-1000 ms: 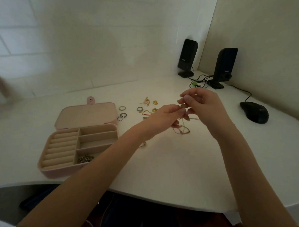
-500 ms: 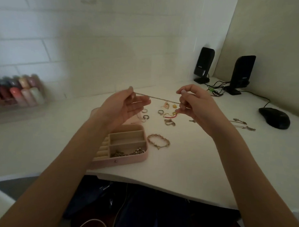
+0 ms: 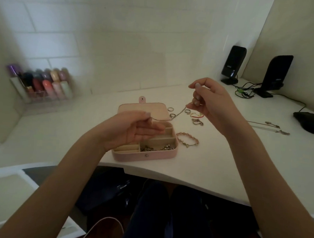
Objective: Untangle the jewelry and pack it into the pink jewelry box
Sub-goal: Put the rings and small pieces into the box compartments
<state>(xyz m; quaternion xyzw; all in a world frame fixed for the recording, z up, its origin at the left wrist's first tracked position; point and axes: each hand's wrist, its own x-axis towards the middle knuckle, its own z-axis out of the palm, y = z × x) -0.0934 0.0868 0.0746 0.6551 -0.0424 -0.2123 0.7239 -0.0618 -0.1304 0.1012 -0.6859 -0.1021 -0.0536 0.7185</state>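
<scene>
Hands — left, right — pinch chain ends (box partly hidden).

No text, brand name or number can be read anywhere in the head view. A small pale mark is seen on the front of the left speaker, but it is too blurred to be made out.
</scene>
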